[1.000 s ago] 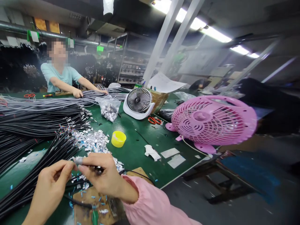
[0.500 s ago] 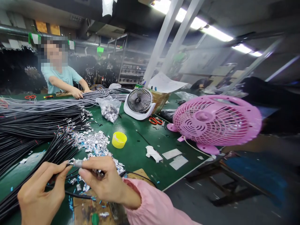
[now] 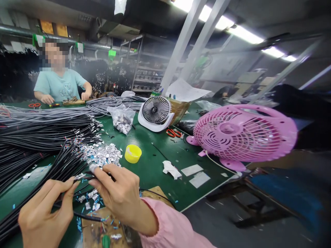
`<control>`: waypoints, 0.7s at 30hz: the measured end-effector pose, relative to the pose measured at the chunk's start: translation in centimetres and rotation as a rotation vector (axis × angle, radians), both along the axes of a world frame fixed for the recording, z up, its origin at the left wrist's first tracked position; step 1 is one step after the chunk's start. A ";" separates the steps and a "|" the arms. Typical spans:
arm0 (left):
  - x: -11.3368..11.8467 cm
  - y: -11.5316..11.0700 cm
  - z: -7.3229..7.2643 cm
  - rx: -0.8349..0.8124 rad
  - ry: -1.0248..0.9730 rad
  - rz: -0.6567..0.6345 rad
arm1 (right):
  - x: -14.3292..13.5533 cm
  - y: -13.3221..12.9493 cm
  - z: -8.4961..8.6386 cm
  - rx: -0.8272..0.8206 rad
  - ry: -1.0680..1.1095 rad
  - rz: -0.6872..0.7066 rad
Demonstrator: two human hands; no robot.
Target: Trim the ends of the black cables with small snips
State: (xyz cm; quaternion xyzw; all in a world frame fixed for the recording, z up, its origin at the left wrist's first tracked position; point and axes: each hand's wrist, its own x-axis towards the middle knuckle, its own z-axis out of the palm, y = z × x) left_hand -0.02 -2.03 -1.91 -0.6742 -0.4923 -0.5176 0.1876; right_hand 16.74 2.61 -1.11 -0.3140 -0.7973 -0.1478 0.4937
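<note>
My left hand [image 3: 48, 210] is closed in a pinch at the lower left, holding a thin black cable by its silvery end. Close to its fingertips is my right hand [image 3: 120, 198], bent over with thumb and fingers closed around a thin dark piece; I cannot make out whether it is cable or a tool. A pale wrap covers one of its fingertips. Beneath the hands, a black cable end [image 3: 90, 217] with coloured wires lies over a worn wooden board [image 3: 94, 234]. Silver foil scraps [image 3: 106, 155] and blue bits are heaped just beyond.
Bundles of black cables [image 3: 43, 137] and grey cables [image 3: 51, 115] cover the left. A yellow ring-shaped tub [image 3: 133, 153], bag of parts [image 3: 122, 120], small white fan [image 3: 156, 112], orange-handled scissors [image 3: 173, 133] and pink fan [image 3: 243, 134] stand on the green table. A co-worker [image 3: 62, 84] sits opposite.
My right hand has lifted its fingers and turned from the pinched cable end, while my left hand keeps its hold. The co-worker has drawn both hands back from the grey cables.
</note>
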 end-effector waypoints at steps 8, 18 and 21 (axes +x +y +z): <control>-0.1 -0.5 -0.4 -0.065 0.075 0.044 | 0.0 -0.2 -0.1 0.003 -0.027 0.009; 0.3 -0.3 -0.7 -0.107 0.078 0.061 | -0.2 -0.5 -0.3 0.019 -0.060 -0.018; 0.4 -0.1 -1.0 -0.128 0.041 0.017 | -0.1 -0.4 -0.6 0.024 -0.091 -0.010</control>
